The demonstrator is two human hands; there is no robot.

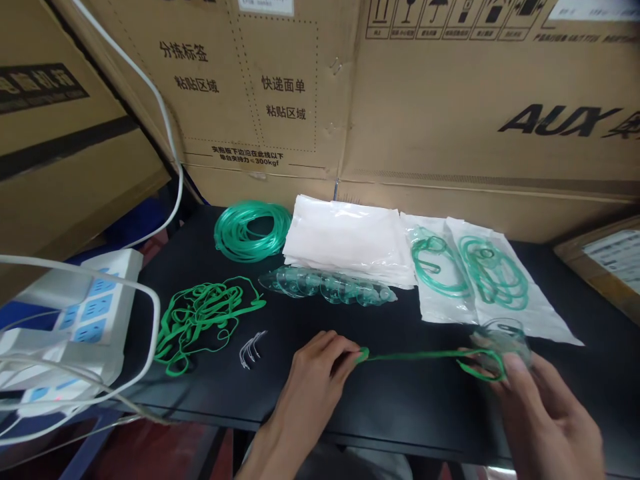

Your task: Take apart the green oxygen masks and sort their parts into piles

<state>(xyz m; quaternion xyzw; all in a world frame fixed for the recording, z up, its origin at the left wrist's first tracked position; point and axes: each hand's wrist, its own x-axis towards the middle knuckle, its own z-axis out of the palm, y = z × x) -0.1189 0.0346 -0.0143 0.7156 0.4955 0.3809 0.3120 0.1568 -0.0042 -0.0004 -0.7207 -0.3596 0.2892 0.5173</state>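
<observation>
Stack of white pouches (345, 237) at the rear of the black tabletop (390, 427), with work held in front of it. Left hand (317, 377), nearer the viewer than the stack: thumb and fingers pinch one end of a green strap (415, 356), which runs nearly straight to the right. Right hand (550, 407), to the right and front of the stack: fingers closed on a clear mask (507, 337), the strap looping beside the thumb; blur hides whether it is threaded. Directly before the stack: a row of clear masks (330, 287). Left of it: coiled green tubing (253, 230). Left and forward of it: tangled green strap (205, 313) and thin metal strips (253, 349). Right of it: two packed pouches (545, 313) with tubing.
</observation>
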